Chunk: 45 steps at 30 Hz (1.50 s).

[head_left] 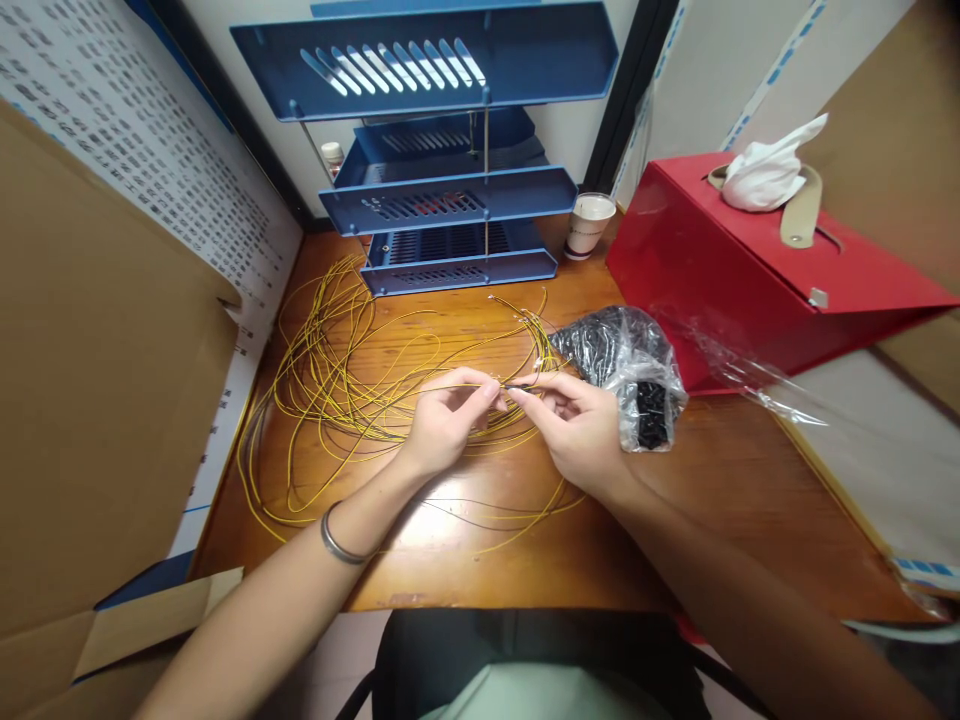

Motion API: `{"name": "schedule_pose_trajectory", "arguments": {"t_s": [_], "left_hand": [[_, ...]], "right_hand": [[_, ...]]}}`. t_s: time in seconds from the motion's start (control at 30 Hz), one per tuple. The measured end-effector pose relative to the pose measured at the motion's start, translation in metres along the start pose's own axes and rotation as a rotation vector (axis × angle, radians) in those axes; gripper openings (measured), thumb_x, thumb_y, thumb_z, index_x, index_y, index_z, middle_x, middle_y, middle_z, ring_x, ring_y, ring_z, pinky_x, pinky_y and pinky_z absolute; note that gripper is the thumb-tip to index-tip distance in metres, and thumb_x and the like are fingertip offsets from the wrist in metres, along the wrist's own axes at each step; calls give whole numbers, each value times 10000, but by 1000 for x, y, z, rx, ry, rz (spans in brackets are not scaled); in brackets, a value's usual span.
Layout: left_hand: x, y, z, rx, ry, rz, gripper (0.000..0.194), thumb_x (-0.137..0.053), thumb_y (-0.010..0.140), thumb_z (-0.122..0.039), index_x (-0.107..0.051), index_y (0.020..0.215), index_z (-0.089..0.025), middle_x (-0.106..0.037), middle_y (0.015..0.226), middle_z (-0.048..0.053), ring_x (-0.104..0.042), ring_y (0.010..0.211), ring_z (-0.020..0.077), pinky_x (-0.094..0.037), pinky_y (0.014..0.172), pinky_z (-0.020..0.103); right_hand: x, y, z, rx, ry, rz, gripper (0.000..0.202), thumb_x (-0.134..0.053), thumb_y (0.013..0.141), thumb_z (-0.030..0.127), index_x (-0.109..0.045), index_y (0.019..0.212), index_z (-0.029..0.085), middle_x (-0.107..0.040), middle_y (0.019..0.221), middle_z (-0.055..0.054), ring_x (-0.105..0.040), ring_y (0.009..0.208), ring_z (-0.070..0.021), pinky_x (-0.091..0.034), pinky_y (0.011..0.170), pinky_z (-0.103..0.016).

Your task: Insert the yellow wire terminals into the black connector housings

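My left hand (448,418) pinches a thin yellow and black wire between thumb and fingers. Fingertip to fingertip with it, my right hand (581,425) closes on a small black piece (514,387) at the wire's end; its exact kind is too small to make out. Loose loops of yellow and black wire (322,375) spread over the table beneath and to the left of my hands. Several wire ends with tiny pale tips (536,325) bunch just beyond my right hand. Beside that hand lies a clear plastic bag (626,355) of small black pieces.
A blue tiered tray rack (450,205) stands at the back of the wooden table (720,510), with a paper cup (589,225) at its right. A red tissue box (675,260) occupies the right side. Cardboard (97,350) rises along the left.
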<state>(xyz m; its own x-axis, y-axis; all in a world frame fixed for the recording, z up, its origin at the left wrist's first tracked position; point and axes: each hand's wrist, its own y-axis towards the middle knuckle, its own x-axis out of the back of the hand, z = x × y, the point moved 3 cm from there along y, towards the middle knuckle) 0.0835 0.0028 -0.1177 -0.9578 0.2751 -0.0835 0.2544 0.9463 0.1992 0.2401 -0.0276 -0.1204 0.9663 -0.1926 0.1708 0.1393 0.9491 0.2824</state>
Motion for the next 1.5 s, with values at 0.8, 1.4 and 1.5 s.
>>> {"name": "schedule_pose_trajectory", "arguments": {"t_s": [0.8, 1.4, 1.5], "left_hand": [[2, -2, 1, 4, 69, -66, 249, -827, 769, -389, -765, 816, -152, -708, 679, 32, -554, 477, 84, -460, 440, 197], [2, -3, 4, 23, 24, -63, 218, -822, 767, -354, -797, 844, -152, -749, 697, 43, -591, 453, 88, -517, 449, 203], [1, -3, 4, 16, 16, -56, 223, -820, 771, -364, -795, 843, -154, -729, 659, 31, -586, 447, 88, -514, 451, 202]], "right_hand": [[2, 3, 1, -126, 56, 21, 209, -747, 790, 365, -786, 831, 164, -539, 521, 25, -341, 449, -73, -252, 426, -237], [1, 5, 1, -161, 162, 35, 252, -774, 755, 385, -759, 847, 150, -585, 571, 23, -375, 430, -62, -255, 389, -228], [1, 5, 2, -156, 162, 41, 242, -768, 761, 376, -764, 851, 151, -577, 567, 26, -367, 430, -61, -247, 392, -229]]}}
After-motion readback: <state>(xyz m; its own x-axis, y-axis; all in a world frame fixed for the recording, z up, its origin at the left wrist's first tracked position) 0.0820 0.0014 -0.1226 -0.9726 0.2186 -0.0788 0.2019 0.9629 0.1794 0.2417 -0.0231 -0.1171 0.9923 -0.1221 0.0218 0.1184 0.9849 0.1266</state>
